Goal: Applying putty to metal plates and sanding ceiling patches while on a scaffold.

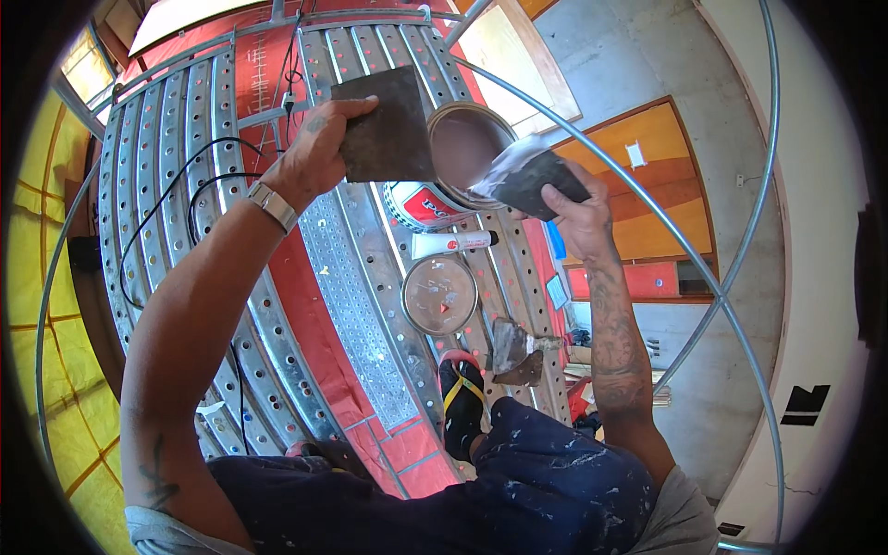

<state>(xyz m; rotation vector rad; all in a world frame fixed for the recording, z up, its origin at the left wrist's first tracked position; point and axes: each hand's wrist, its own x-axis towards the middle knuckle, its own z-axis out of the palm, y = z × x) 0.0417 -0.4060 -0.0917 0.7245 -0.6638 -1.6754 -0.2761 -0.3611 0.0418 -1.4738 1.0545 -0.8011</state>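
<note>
My left hand [319,149] grips a square, dark flat plate [388,128] by its left edge, thumb on top. In my right hand [579,208] is a dark flat spreader blade [544,180] with whitish paste along its far left edge, held over the rim of an open can [468,149] of smooth mauve-brown filler. The two plates are apart, on either side of the can's mouth. Beside the can lie a white tube [454,241] with a black cap and a round metal lid [439,295] with dried smears.
Perforated metal scaffold planks [368,208] form the platform. Two scrapers [517,352] lie near my sandaled foot [463,402]. Black cables [187,166] cross the left planks. Curved-looking scaffold tubes [624,187] cross on the right, with a lower concrete floor [659,76] beyond them.
</note>
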